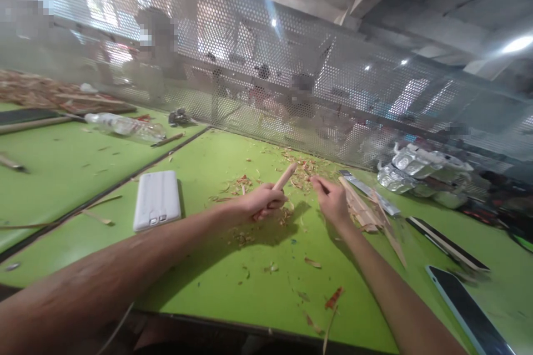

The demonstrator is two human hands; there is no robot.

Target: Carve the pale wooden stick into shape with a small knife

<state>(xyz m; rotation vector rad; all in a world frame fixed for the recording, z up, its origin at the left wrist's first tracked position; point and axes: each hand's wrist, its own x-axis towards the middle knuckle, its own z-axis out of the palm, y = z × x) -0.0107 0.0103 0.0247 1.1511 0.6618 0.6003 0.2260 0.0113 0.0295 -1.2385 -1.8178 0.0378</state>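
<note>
My left hand (264, 202) is closed around a short pale wooden stick (285, 176), whose free end slants up and away to the right. To its right, my right hand (332, 199) is closed, with the forefinger and thumb pointing toward the stick. Whatever it grips is hidden or too small to make out. A small gap separates the two hands, and both are just above the green table (195, 283). Curled wood shavings (306, 166) lie beyond and beneath them.
A white power bank (157, 199) lies left, with a plastic bottle (127, 126) farther back. Wood strips (360, 208), a metal ruler (370, 191), clear bottles (420, 169) and a phone (468, 310) are at right. A perforated screen (250, 83) stands behind; people are beyond it.
</note>
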